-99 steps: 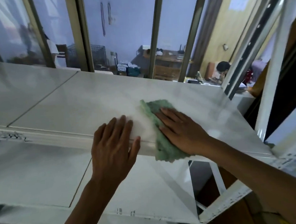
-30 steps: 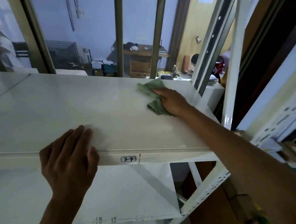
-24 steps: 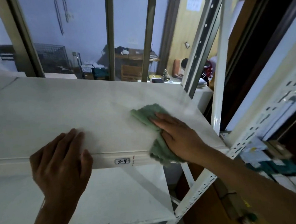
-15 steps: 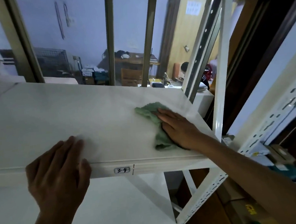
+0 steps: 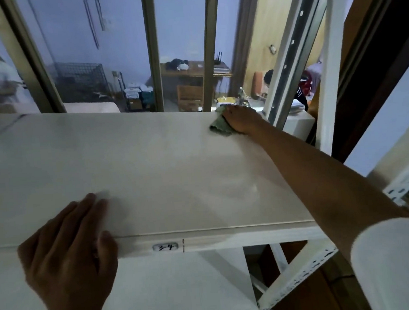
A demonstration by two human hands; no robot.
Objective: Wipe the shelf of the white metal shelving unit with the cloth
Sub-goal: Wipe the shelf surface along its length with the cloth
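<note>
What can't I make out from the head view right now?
- Most of the green cloth: under the right hand.
- Right-hand fingertips: hidden at the shelf's far edge.
- Left hand: wrist cut off by the bottom edge.
- Dust left: not discernible.

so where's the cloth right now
In the head view the cloth lies at the far right corner of the shelf, under the right hand, beside the white upright.
</note>
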